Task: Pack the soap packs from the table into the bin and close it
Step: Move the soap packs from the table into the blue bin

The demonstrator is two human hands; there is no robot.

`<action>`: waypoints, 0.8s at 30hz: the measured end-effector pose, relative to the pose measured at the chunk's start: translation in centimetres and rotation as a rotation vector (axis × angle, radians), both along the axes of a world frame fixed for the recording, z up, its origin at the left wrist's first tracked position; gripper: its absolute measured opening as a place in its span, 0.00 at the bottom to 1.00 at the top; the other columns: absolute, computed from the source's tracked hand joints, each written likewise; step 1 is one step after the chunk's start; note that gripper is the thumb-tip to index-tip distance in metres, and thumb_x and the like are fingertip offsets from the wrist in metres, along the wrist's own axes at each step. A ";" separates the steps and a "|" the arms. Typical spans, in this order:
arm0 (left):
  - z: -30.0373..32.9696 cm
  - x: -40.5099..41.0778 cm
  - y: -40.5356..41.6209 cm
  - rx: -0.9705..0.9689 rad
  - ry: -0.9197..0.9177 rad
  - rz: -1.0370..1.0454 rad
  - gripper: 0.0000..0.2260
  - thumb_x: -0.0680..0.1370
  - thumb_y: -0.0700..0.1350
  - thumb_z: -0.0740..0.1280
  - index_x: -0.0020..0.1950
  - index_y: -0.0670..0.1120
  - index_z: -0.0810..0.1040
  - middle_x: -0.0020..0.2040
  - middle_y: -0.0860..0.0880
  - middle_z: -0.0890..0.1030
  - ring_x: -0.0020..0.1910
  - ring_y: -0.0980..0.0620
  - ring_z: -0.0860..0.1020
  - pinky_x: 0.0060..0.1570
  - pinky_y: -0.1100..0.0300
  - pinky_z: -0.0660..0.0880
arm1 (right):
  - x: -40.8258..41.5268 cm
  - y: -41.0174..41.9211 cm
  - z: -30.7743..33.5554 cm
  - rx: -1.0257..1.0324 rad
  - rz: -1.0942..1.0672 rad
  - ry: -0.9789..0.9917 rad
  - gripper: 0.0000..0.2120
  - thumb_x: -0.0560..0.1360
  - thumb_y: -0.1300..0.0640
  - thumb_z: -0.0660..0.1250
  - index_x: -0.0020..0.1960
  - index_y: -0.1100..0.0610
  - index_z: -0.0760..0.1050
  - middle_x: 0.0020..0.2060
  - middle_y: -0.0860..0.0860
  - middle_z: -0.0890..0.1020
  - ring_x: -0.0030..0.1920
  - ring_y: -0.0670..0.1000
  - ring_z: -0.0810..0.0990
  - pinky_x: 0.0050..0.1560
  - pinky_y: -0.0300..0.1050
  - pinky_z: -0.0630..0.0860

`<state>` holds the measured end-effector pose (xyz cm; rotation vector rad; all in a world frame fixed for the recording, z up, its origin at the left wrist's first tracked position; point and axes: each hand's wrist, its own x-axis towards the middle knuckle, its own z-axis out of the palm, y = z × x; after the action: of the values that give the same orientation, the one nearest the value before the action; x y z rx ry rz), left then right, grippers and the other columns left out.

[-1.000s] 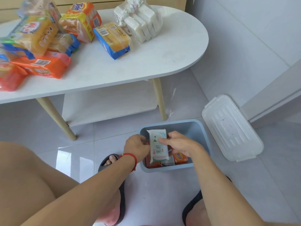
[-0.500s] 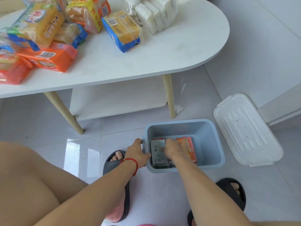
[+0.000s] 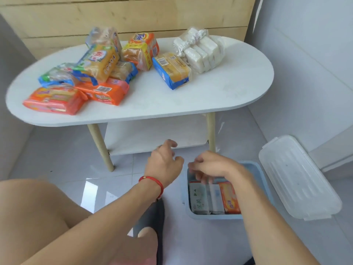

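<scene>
Bin (image 3: 254, 169) far end is hidden by the right forearm; pack labels inside are blurred. Three soap packs (image 3: 214, 197) are seen lying in it. Left hand (image 3: 164, 161) is held loosely spread, empty, beside the bin. Right hand (image 3: 210, 167) is hovered above the packs, fingers loose; contact unclear. Lid (image 3: 298, 178) is off, on the floor. Remaining packs (image 3: 99, 62) are left on the worktop (image 3: 210, 96).

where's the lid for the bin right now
The clear lid lies on the floor tiles, off the blue bin, just to its right, below the white table's right end.
</scene>
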<state>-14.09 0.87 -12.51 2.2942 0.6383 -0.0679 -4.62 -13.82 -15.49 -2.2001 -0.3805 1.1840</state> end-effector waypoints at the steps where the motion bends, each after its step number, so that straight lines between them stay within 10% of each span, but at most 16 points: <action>1: 2.3 -0.3 1.2 0.021 -0.075 -0.014 0.16 0.73 0.46 0.66 0.60 0.54 0.75 0.52 0.53 0.81 0.46 0.49 0.79 0.45 0.58 0.74 | -0.1 1.3 2.5 0.096 0.031 -0.052 0.15 0.81 0.46 0.65 0.49 0.57 0.82 0.36 0.51 0.86 0.33 0.49 0.83 0.31 0.43 0.77; 8: 14.1 -0.1 12.4 0.385 -0.470 0.027 0.08 0.72 0.45 0.67 0.50 0.48 0.81 0.46 0.51 0.83 0.43 0.48 0.80 0.45 0.54 0.76 | -0.9 11.3 12.6 0.525 -0.087 -0.614 0.06 0.78 0.56 0.67 0.47 0.51 0.82 0.34 0.47 0.85 0.33 0.46 0.83 0.37 0.43 0.78; 14: 12.3 0.2 20.1 0.536 -0.356 0.255 0.18 0.72 0.45 0.67 0.62 0.46 0.79 0.60 0.41 0.78 0.61 0.38 0.71 0.61 0.50 0.69 | 0.1 20.4 13.2 0.356 0.197 -0.980 0.19 0.78 0.57 0.68 0.68 0.55 0.76 0.64 0.53 0.77 0.65 0.57 0.75 0.64 0.55 0.75; 20: 10.3 3.4 20.3 0.655 -0.215 0.022 0.24 0.81 0.54 0.55 0.78 0.54 0.60 0.77 0.42 0.60 0.76 0.39 0.60 0.73 0.42 0.56 | -1.7 22.8 9.8 0.269 0.126 -1.272 0.13 0.77 0.57 0.70 0.61 0.56 0.74 0.57 0.54 0.77 0.59 0.59 0.74 0.55 0.56 0.78; 24: 10.9 4.0 18.7 0.750 -0.284 0.161 0.21 0.79 0.61 0.58 0.60 0.45 0.72 0.57 0.39 0.74 0.57 0.38 0.71 0.59 0.44 0.69 | -1.7 20.6 10.2 0.270 0.081 -1.311 0.12 0.73 0.55 0.74 0.53 0.56 0.75 0.49 0.53 0.79 0.52 0.59 0.75 0.48 0.55 0.77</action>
<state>-10.05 19.56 -1.66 2.8623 0.7821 0.6672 -6.33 6.81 -5.28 -2.4080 -1.0500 -0.4404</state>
